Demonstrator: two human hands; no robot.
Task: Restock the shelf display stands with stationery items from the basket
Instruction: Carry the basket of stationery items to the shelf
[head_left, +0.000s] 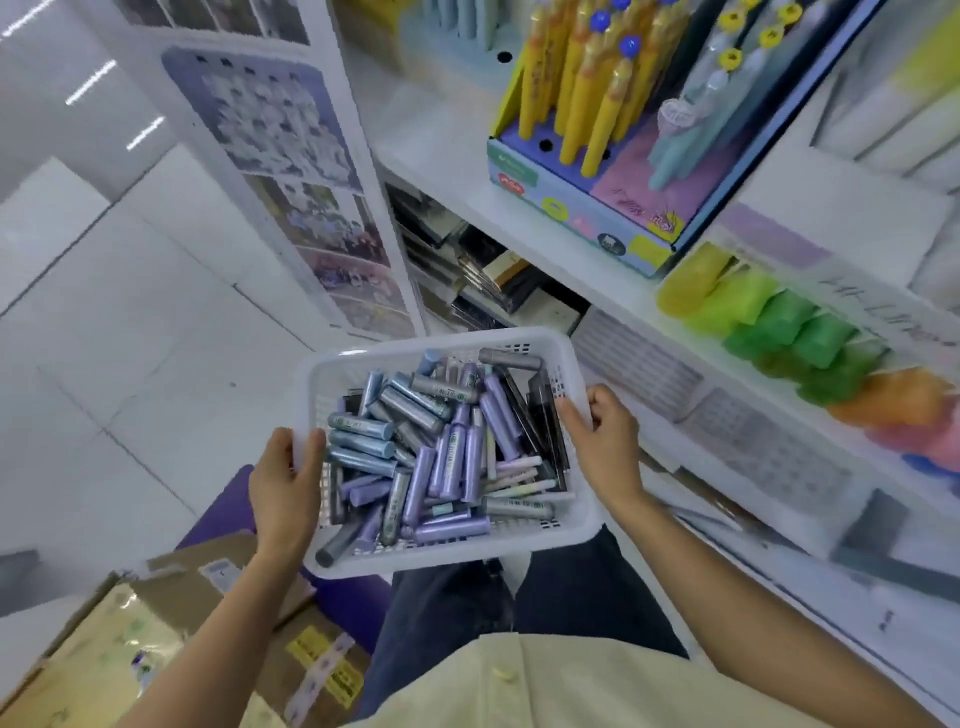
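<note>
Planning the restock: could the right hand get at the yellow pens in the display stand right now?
Probably not yet: the right hand grips the basket rim, as the left hand does, so it is busy. The yellow pens stand uncovered on the shelf above, with nothing in front.

This was a stationery shop: white retail shelves (431, 156) carried a cardboard display stand (571, 208) of yellow pens (571, 104), blurred rows of coloured goods (769, 322) lined a shelf edge, and taped cartons (130, 649) sat on the tiled floor (104, 338).

White basket (447, 560) (heaped with markers (447, 457))
</note>
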